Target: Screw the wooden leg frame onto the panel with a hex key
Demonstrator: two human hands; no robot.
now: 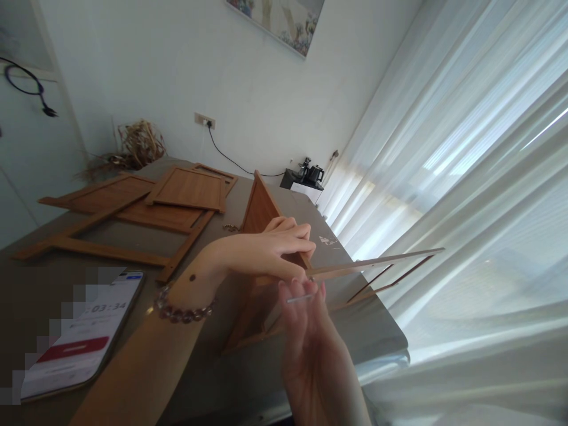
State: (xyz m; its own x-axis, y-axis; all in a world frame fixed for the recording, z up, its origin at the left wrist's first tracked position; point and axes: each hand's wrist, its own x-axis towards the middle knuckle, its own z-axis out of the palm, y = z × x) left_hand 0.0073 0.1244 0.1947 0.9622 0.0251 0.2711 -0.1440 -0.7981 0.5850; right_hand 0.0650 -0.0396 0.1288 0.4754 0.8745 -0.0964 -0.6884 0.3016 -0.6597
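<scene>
My left hand [279,242], with a beaded bracelet [183,310] on its wrist, is closed over the corner of a brown wooden panel piece [261,207] standing on the table. At that corner a long wooden frame [377,264] meets the panel and reaches out to the right. Just below, my right hand [306,337] is palm up with its fingers curled. A thin silvery metal rod [299,299] lies across these fingers, close to the joint. The rod's far end and the joint itself are partly hidden by the fingers.
Several loose wooden panels and frames [186,188] lie on the grey-covered table [190,367] at the left. A phone [89,337] showing a timer lies nearer me. A small chain [231,228] rests behind my left hand. White curtains [465,177] hang on the right.
</scene>
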